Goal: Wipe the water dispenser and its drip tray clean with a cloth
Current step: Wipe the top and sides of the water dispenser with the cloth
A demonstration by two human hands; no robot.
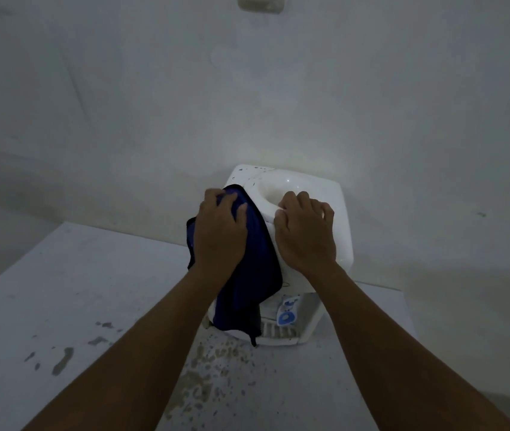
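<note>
A white tabletop water dispenser [325, 188] stands against the wall, its top bottle well bare. A dark blue cloth [253, 265] is draped over its top left and hangs down the front. My left hand [219, 231] presses on the cloth with its fingers curled into the fabric at the dispenser's top left. My right hand [306, 231] rests on the dispenser's top right, with its fingers curled over the rim of the well. The slatted drip tray [278, 332] shows at the base, partly hidden by the hanging cloth. A blue tap [286, 317] is above the tray.
The dispenser sits on a white table [76, 290] that is stained and spotted in front of the base. A pale wall [247, 104] rises right behind it, with a switch plate [261, 3] at the top. The table's edge runs along the left.
</note>
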